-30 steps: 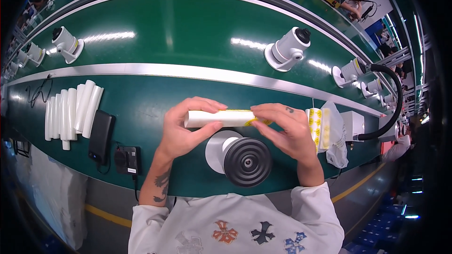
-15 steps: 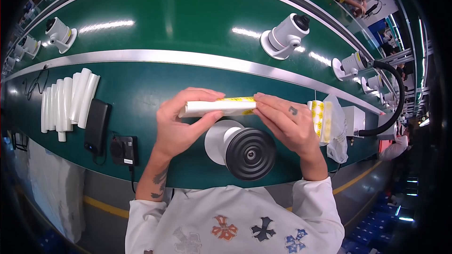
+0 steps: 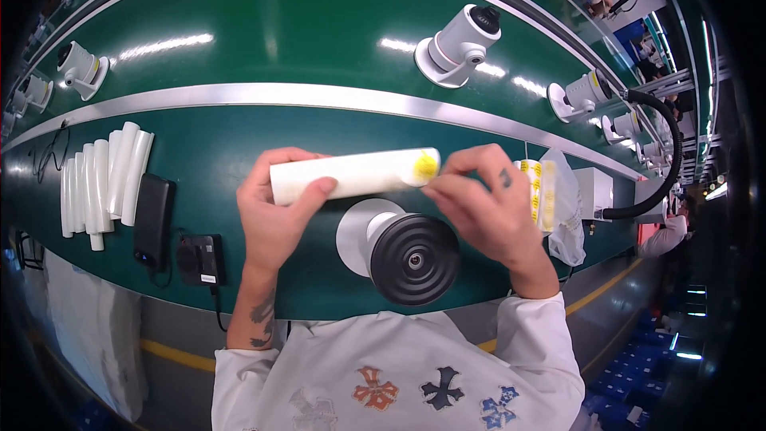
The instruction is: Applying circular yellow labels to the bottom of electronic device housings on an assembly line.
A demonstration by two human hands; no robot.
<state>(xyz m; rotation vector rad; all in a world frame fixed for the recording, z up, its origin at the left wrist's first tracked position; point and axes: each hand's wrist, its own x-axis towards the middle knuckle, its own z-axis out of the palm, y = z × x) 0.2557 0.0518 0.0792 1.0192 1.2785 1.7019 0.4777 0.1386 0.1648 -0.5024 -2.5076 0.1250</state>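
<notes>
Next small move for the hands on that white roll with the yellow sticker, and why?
Probably press the yellow sticker flat with the right hand. It sits at the right end of the white roll, right fingertips are at it, and the left hand grips the other end, holding the roll steady above the camera.

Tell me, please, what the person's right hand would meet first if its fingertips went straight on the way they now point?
The right hand points left along the white roll, with its fingertips at the yellow sticker. It would probably meet that roll's end first, and beyond it the left hand.
</notes>
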